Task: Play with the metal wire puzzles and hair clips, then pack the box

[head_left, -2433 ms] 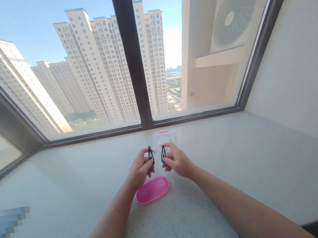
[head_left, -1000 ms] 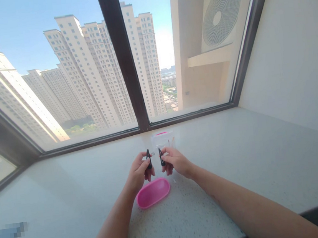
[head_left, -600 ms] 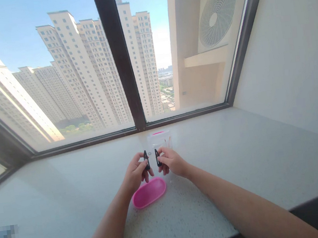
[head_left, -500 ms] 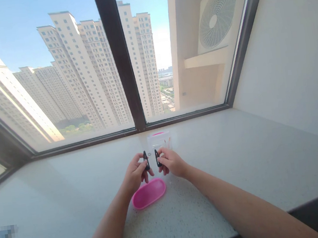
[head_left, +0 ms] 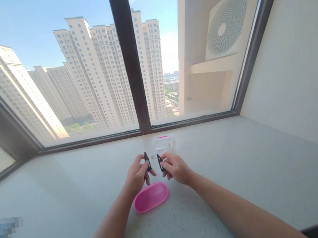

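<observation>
Between thumb and fingers, my left hand (head_left: pixel 136 172) pinches a black snap hair clip (head_left: pixel 147 161), held nearly upright. A second black snap hair clip (head_left: pixel 160 162) is pinched the same way in my right hand (head_left: pixel 177 168). The two clips are apart, with a narrow gap between them. Just below my hands, on the pale speckled counter (head_left: pixel 167 230), lies a pink oval tray (head_left: pixel 151 198), its hollow side up. A small ring-shaped item (head_left: pixel 152 157) rests beyond the gap between the clips.
Behind my right hand lies a clear bag (head_left: pixel 163 142) with something pink at its top and thin sticks inside. A dark-framed window (head_left: pixel 140 98) borders the far edge of the counter. At the right is a white wall (head_left: pixel 292 68); a pixelated patch (head_left: pixel 1 235) covers something at the left.
The view has shifted slightly, so everything appears a little lower and to the right. The right clip's top now leans a bit more to the left. Both hands keep their pinch.
</observation>
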{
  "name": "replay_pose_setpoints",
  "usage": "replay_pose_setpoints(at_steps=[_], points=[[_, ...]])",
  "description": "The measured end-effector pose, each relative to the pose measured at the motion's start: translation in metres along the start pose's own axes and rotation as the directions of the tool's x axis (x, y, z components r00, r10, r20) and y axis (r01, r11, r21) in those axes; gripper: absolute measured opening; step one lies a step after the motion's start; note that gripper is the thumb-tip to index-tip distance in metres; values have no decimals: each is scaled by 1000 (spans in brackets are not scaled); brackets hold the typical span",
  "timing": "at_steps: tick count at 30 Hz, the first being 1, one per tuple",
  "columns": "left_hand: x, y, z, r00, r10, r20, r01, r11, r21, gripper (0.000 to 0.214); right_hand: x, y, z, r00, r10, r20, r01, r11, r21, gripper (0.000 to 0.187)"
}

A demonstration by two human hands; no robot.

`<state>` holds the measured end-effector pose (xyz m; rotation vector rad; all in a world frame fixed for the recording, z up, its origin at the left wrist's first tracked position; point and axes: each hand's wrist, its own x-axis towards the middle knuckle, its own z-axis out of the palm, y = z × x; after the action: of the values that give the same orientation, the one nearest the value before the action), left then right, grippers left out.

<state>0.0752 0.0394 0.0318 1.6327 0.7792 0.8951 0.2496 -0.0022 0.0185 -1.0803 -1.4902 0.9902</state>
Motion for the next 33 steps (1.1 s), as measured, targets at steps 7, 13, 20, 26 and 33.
replay_pose_setpoints(at_steps=[7, 13, 20, 26, 33], points=[[0, 1, 0, 1000, 10, -16, -10, 1000, 16, 17, 0, 1, 0, 1000, 0, 19, 0, 1000, -14, 17], [0, 1, 0, 1000, 22, -21, -22, 1000, 9, 15, 1, 3, -1, 999, -35, 36, 37, 997, -73, 19], [0, -4, 1, 999, 30, 13, -30, 1000, -8, 20, 2, 8, -1, 997, -49, 60, 54, 995, -86, 19], [0, -5, 2, 999, 24, 21, -25, 999, 43, 22, 2, 8, 0, 997, -35, 72, 38, 998, -43, 20], [0, -1, 2, 999, 3, 40, -5, 998, 56, 25, 1, 4, 2, 996, -31, 85, 39, 994, -102, 19]])
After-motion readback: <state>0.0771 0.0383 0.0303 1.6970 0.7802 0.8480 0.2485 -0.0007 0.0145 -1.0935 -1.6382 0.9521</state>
